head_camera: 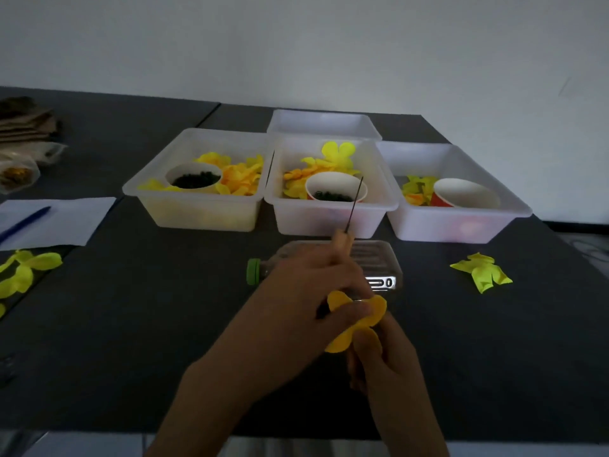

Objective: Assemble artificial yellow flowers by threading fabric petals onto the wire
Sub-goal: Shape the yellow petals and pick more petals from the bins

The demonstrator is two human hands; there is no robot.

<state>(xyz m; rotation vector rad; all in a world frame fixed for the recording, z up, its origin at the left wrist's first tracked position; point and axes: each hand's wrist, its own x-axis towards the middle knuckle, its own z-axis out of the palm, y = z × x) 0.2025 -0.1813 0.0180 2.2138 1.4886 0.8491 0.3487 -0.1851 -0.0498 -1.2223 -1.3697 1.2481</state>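
- A yellow fabric petal (359,319) sits between both hands, above the tabletop's (164,308) near-middle.
- The left hand (306,301) curls round a thin dark wire (354,204) (tip pointing up toward the bins) and pinches the petal.
- The right hand (382,361) pinches the petal's lower lobe.
- Behind lie a clear bottle (379,258) and three petal-filled bins (204,209).

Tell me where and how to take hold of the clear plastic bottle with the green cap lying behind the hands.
Grip the clear plastic bottle with the green cap at its neck end beside the cap, coming from above on the left. It lies on its side, cap pointing left, and that end is exposed; the left hand covers part of the ribbed body, so wrapping fingers there looks awkward.
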